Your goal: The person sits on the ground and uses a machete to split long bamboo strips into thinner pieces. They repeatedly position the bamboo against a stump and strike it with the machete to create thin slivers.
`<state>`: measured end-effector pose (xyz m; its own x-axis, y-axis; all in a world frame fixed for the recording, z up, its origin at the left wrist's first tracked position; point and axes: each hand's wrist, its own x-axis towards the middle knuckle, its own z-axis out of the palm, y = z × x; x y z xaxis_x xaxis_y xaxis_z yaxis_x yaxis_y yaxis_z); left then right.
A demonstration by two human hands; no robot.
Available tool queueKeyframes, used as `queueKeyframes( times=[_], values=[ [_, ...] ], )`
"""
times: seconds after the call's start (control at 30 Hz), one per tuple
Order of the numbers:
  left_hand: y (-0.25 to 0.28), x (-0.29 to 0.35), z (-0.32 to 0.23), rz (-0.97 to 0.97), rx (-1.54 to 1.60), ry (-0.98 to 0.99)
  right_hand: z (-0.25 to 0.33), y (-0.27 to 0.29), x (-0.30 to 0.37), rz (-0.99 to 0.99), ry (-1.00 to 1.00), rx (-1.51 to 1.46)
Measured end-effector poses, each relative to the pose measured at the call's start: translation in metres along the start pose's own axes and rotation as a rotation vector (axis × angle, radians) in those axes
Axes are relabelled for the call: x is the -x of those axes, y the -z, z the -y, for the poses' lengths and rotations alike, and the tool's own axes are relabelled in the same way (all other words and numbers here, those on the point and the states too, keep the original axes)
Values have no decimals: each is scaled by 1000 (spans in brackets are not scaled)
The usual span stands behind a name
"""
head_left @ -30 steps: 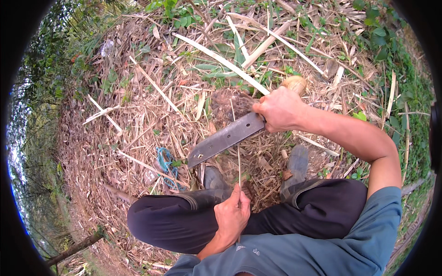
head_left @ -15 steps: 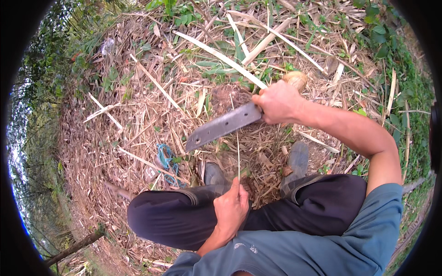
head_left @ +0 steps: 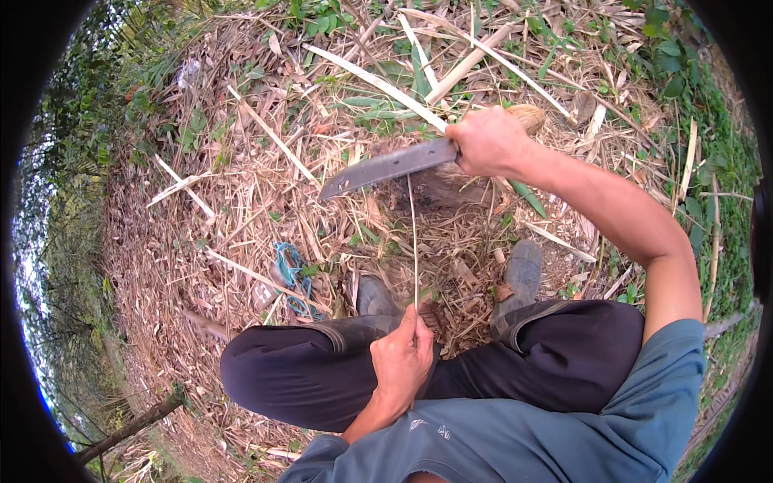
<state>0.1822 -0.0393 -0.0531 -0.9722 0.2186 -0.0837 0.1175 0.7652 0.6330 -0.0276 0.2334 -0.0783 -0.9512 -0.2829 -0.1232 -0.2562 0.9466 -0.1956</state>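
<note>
My right hand (head_left: 489, 143) is closed round the handle of a machete; its wooden butt (head_left: 527, 118) shows past my fist. The broad grey machete blade (head_left: 386, 169) points left, with small holes along it. A thin pale strip of split bamboo or cane (head_left: 415, 241) runs from my left hand (head_left: 401, 358) up to the blade's lower edge. That hand pinches the strip between thumb and fingers, near my left knee. The strip's far end is hidden behind the blade. Beneath the blade lies a brown chunk of wood (head_left: 443, 189).
Long pale split pieces (head_left: 374, 80) lie on the leaf-littered ground beyond the machete. A tangle of blue cord (head_left: 294, 278) is left of my boots (head_left: 522, 274). Green plants (head_left: 676, 72) grow at the right, and a branch (head_left: 133, 427) sticks in at lower left.
My right hand and the machete have moved away from me along the strip, and the blade lies more level. My left hand stays nearly in place, holding the strip.
</note>
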Motion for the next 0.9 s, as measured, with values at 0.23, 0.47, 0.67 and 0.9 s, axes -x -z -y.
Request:
queueKeyframes(
  times=[0.23,0.47,0.67,0.9],
  values=[
    [3,7,3,-5,58,77,9,-4,8,8,113,27],
    [54,5,7,100,904,440,-6,-21,9,5,-161,-402],
    [149,-36,9,-217,936,424,-44,-62,21,-115,-583,-813],
    [213,-143,3,-44,1000,204,-132,-128,19,-46,-933,-361]
  ],
)
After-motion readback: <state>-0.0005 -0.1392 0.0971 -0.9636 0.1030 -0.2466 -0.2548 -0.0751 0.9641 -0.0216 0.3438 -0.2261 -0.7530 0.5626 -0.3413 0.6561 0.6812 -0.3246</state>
